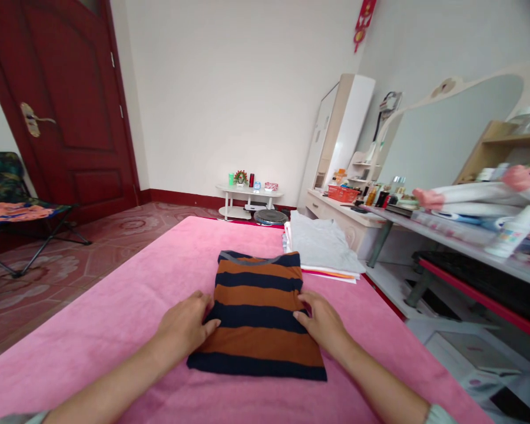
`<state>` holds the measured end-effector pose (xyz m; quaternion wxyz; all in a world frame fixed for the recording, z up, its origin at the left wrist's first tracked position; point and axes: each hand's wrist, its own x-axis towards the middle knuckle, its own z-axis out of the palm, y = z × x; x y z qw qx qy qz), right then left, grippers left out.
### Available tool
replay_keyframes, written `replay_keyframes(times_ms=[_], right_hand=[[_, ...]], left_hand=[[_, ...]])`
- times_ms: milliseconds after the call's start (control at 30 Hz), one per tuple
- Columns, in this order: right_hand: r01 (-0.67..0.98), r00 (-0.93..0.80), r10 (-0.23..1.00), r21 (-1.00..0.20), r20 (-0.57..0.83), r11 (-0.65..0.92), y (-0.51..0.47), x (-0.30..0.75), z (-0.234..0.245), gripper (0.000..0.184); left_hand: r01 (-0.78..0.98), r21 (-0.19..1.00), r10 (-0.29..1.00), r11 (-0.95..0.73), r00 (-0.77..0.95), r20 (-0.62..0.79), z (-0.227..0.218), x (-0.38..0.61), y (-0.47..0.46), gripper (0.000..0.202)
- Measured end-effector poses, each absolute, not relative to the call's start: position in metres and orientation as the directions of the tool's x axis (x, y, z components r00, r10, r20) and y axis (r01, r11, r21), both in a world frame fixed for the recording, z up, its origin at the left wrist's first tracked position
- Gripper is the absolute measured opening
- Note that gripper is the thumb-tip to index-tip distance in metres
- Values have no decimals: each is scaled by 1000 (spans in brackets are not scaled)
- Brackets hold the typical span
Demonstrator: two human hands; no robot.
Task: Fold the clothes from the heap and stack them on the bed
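A folded striped shirt [257,316] in brown and dark navy lies flat on the pink bed cover [128,330], its grey-trimmed neckline pointing away from me. My left hand [189,321] grips its left edge, with the thumb on top of the cloth and the fingertips partly hidden at the side. On the opposite edge, my right hand [321,321] holds the shirt the same way, thumb over the fabric. Beyond the shirt to the right sits a stack of folded clothes [320,242], a light grey one uppermost.
To the right stand a dressing table [342,207] and a glass-topped desk [450,235] carrying a white bottle [512,232]. A small white table [249,192] is by the far wall. A folding chair [22,206] stands left, near the red door [70,106].
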<state>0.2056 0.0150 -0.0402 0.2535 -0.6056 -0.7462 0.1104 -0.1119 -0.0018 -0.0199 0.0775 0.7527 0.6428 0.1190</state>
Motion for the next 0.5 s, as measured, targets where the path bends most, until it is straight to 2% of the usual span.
replay_keyframes(times_ms=[67, 133, 233, 333, 400, 500], right_hand=[[804, -82, 965, -556, 249, 212, 19, 204, -45, 29], [745, -45, 966, -636, 253, 201, 21, 203, -50, 44], [676, -37, 961, -701, 273, 225, 23, 202, -51, 64], [667, -89, 947, -687, 310, 288, 28, 195, -43, 48], [665, -148, 929, -661, 340, 348, 35, 185, -33, 36], [652, -229, 904, -632, 361, 418, 47, 162, -15, 28]], left_hand=[[944, 307, 992, -123, 111, 56, -21, -111, -6, 13], [920, 373, 993, -121, 113, 45, -26, -114, -9, 18], [825, 519, 975, -222, 206, 88, -34, -118, -13, 31], [698, 609, 925, -377, 317, 209, -30, -111, -18, 28], [629, 618, 881, -472, 359, 308, -20, -99, -21, 25], [539, 593, 800, -599, 420, 428, -5, -72, -21, 27]])
